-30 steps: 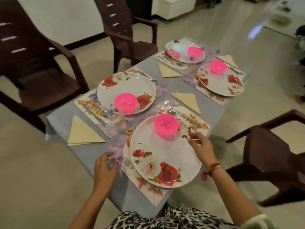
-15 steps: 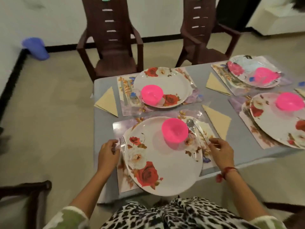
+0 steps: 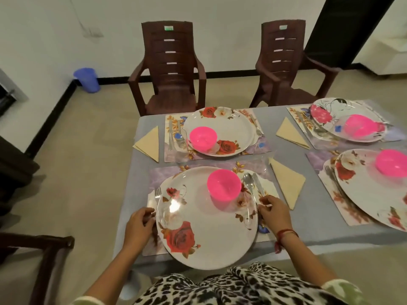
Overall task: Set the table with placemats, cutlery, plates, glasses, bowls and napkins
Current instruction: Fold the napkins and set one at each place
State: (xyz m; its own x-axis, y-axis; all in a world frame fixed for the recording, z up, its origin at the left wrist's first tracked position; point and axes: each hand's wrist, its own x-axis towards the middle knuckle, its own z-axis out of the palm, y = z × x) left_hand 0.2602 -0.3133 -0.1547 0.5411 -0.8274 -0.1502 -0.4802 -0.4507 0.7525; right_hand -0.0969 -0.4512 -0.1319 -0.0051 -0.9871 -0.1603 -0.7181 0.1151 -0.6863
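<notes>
Head view. A: Near plate is sitting on its placemat at the table edge closest to the person and seems to be overhanging that edge. Pink bowl is standing on the plate's far right part.

B: Cutlery?

A: Fork is lying just left of the rim. Spoon and knife are lying side by side just right of it. Napkin, folded to a triangle, is lying beyond them on the cloth.

B: Hands?

A: Left hand is curling its fingers at the left rim, beside the fork's handle. Right hand is curling at the right rim, by the knife and spoon handles. Cannot tell whether either is pinching rim or cutlery, as the fingers are hiding the contact.

B: Step?

A: Judging it as squaring up this setting. Opposite plate and right-hand plates are each carrying a pink bowl, with mats under them. A clear glint is showing on the near plate, too faint to call a glass.

B: Next?

A: Probably calling for a small nudge, centring the plate on the mat and lining the cutlery up with the rim without tipping the bowl. Two brown chairs are standing beyond the table, and a blue bucket is sitting by the wall.
</notes>
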